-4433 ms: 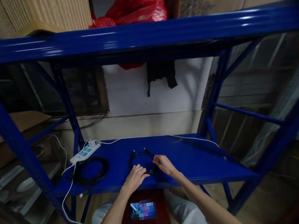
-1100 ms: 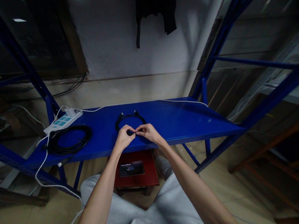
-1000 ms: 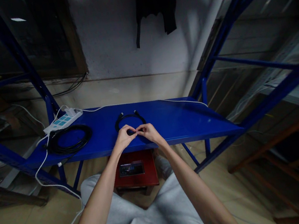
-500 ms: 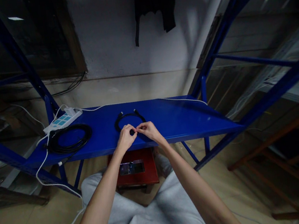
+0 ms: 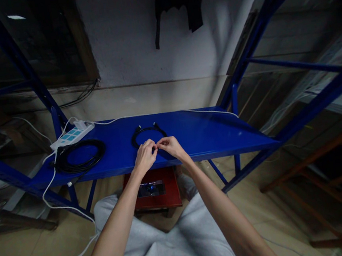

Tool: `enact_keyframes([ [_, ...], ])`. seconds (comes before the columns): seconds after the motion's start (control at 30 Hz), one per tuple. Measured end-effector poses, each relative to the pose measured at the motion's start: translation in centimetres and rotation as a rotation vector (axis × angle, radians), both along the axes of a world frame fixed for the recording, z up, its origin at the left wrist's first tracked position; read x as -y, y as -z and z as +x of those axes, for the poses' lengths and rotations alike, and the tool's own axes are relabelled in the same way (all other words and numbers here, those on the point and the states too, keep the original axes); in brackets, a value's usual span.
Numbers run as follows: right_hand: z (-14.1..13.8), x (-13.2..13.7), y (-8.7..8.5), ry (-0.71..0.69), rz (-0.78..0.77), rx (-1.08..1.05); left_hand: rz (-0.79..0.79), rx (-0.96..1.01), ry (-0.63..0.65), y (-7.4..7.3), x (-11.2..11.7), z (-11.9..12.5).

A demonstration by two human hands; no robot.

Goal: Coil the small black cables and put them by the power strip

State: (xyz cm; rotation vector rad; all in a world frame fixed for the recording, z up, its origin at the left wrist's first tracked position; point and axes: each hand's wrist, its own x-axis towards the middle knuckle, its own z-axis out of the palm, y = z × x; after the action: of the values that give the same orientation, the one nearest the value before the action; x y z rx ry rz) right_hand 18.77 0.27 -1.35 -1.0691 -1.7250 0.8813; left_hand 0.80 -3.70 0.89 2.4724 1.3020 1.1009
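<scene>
Fingers of the left hand (image 5: 145,156) and right hand (image 5: 172,146) curl inward in the head view, thumbs close to forefingers, the two hands' tips nearly meeting; whether they grip anything cannot be told. The black cable loop (image 5: 134,140) on the blue shelf (image 5: 198,132) should handle as light, springy and fairly robust; take hold of the bundled strands, clear of the connectors (image 5: 155,124). Its visible arc lies just beyond the fingertips, its near side hidden by the hands.
</scene>
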Motion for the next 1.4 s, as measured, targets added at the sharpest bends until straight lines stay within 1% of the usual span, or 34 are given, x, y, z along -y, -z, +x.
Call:
enact_keyframes([
  [0.1,-0.1,0.0,-0.1,0.004,-0.011,-0.03,-0.004,0.021,0.001,0.1,0.2,0.0],
  [0.27,-0.3,0.3,-0.6,-0.011,-0.013,-0.037,-0.052,0.133,0.029,0.3,0.0,-0.1],
  [0.47,-0.2,1.1,-1.5,-0.029,0.042,0.084,-0.081,0.196,-0.013,0.5,-0.6,-0.2],
  [0.67,-0.3,1.6,-2.1,-0.027,0.077,0.178,-0.1,0.21,-0.037,0.3,-0.6,-0.1],
  [0.9,-1.0,1.3,-1.9,0.038,0.133,0.214,-0.145,0.217,-0.007,0.3,-1.1,0.2],
  [1.03,-1.4,1.4,-1.8,0.1,0.223,0.219,-0.162,0.254,0.013,0.2,-1.2,0.2],
  [1.1,-1.4,1.4,-1.7,0.119,0.223,0.208,-0.162,0.27,0.02,0.1,-1.2,0.2],
  [1.2,-1.3,1.4,-1.5,0.11,0.184,0.19,-0.156,0.298,0.02,0.1,-1.3,0.1],
  [1.27,-1.2,1.3,-1.3,0.099,0.176,0.186,-0.128,0.325,-0.024,0.1,-1.4,-0.2],
  [1.37,-1.1,1.4,-1.3,0.086,0.173,0.191,-0.074,0.389,-0.163,0.1,-1.6,-0.7],
  [1.4,-1.1,1.5,-1.3,0.082,0.169,0.193,-0.073,0.414,-0.19,0.1,-1.7,-0.9],
])
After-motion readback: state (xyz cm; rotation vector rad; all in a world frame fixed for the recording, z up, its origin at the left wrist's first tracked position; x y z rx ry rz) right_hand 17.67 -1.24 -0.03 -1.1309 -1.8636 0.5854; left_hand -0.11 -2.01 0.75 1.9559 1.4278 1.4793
